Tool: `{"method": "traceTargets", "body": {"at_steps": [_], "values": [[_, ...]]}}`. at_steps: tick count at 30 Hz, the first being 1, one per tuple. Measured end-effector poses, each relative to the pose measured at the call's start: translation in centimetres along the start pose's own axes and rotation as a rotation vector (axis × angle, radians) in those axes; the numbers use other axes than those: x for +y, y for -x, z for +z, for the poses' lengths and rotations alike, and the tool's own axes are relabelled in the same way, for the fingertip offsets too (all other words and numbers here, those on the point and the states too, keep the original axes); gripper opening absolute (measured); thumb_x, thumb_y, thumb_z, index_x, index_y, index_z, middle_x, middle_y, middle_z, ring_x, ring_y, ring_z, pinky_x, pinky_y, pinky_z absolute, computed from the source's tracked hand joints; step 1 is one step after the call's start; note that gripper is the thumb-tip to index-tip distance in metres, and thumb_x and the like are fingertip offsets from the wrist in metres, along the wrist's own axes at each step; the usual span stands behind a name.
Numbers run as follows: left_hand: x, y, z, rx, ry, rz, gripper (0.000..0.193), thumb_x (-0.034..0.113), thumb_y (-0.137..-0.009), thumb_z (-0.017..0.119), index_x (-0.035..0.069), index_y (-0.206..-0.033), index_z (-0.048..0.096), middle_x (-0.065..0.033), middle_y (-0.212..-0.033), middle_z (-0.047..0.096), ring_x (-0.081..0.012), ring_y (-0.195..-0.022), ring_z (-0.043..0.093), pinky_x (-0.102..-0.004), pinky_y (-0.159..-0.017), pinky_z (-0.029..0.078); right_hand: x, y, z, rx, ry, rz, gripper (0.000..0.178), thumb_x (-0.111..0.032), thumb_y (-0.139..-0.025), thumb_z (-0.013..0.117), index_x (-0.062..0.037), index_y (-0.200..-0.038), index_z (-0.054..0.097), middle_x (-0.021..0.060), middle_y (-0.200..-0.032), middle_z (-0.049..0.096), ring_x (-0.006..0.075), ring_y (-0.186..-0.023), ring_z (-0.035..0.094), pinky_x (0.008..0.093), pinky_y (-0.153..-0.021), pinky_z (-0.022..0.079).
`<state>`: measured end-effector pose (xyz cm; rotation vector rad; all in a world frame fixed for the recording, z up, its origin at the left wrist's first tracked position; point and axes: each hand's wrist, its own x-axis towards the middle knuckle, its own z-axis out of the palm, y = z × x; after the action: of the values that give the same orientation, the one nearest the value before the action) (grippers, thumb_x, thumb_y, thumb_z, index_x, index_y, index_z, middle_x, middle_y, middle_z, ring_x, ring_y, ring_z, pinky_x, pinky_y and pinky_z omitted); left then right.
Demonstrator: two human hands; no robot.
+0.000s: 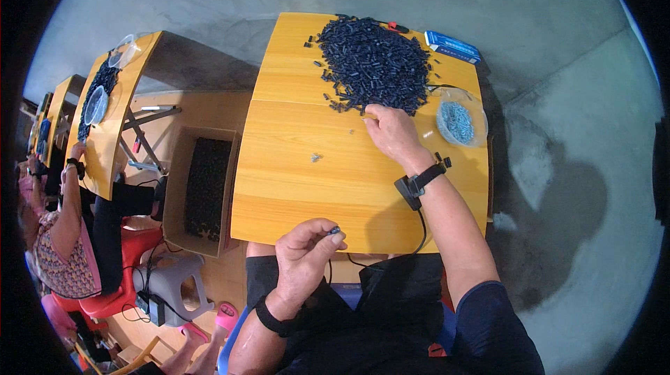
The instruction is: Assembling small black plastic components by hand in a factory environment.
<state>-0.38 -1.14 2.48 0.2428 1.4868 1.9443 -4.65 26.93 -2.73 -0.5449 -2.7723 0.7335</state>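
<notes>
So the left hand (307, 249) has a small dark piece (334, 230) pinched between thumb and finger, held just over the near edge of the yellow table (279, 197). The right hand (392, 134) is at the near edge of a big dark pile (373, 61), fingers bunched fairly narrow. Can't tell if there's anything in them, the tips are kinda hidden.

Progress-wise, I'd guess there's loads left, because that pile covers a good chunk of the table's far end. Only the one piece in the left hand is clearly being worked on. I honestly can't tell finished bits from unfinished ones. There are also a few little pale scraps (316, 158) lying mid-table.

Containers: a clear tub (481, 113) sits by the right edge of the table with light-blue bits (458, 122) in it. On the floor to the left, a cardboard box (192, 242) holds a lot of small dark stuff (208, 186), too dim to say if it matches the pile. There's a blue-and-white carton (452, 47) at the far right corner too, contents not visible.
</notes>
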Motion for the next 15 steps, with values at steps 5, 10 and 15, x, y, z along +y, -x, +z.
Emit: {"method": "traceTargets", "body": {"at_steps": [5,10,15], "values": [[0.1,0.0,0.0,0.01,-0.002,0.017,0.014,-0.004,-0.086,0.063,-0.002,-0.1,0.061,-0.0115,-0.087,0.067,-0.0192,-0.076,0.067,-0.0298,-0.073,0.056,-1.6,-1.5,0.2,-0.105,0.136,0.127,0.022,-0.024,-0.084,0.061,-0.0026,-0.082,0.066,0.0183,-0.08,0.067,0.0361,-0.08,0.065,0.0466,-0.072,0.051],[0.0,-0.1,-0.1,0.008,-0.005,0.025,0.014,-0.004,-0.086,0.063,-0.002,-0.1,0.061,-0.0114,-0.087,0.067,-0.0192,-0.077,0.067,-0.0298,-0.073,0.056,-1.2,-2.3,1.3,-0.025,0.18,0.125,0.023,-0.022,-0.083,0.06,-0.0015,-0.075,0.065,0.0201,-0.077,0.066,0.0373,-0.078,0.065,0.0477,-0.07,0.052],[-0.1,-0.1,-0.1,0.007,0.023,0.02,0.013,-0.003,-0.087,0.062,-0.002,-0.1,0.061,-0.0113,-0.087,0.066,-0.019,-0.077,0.067,-0.03,-0.073,0.056,-0.5,-3.0,2.0,-0.009,0.21,0.136,0.018,-0.018,-0.08,0.059,-0.0016,-0.074,0.065,0.0206,-0.076,0.066,0.0381,-0.076,0.065,0.0483,-0.068,0.052]]}}
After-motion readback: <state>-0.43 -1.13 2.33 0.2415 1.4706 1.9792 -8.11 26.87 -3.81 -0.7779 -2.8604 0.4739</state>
